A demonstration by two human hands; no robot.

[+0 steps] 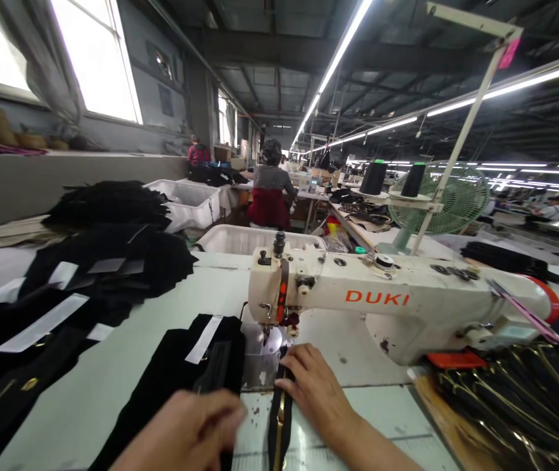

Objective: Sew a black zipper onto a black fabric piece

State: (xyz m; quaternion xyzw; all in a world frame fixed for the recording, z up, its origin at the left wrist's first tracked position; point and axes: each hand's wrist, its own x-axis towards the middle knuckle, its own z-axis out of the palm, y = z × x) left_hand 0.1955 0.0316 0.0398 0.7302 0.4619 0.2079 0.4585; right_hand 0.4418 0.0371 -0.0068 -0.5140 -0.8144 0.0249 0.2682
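Right hand point(316, 386) lower centre of frame, palm down, fingers together and flat, pressing black zipper strip point(279, 418) onto surface point(112, 379) just below needle of white DUKI sewing machine point(387, 304). Strip runs down to bottom edge, gold teeth showing. Left hand point(188, 432) bottom left of centre, blurry, fingers loosely curled on edge of black fabric piece point(186, 373); can't tell if actually gripping. More zippers point(514, 399) piled lower right, black fabric stack point(63, 294) at left.

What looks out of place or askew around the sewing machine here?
Nothing stands out. The right hand presses a black zipper strip under the sewing machine; the left hand rests on black fabric.
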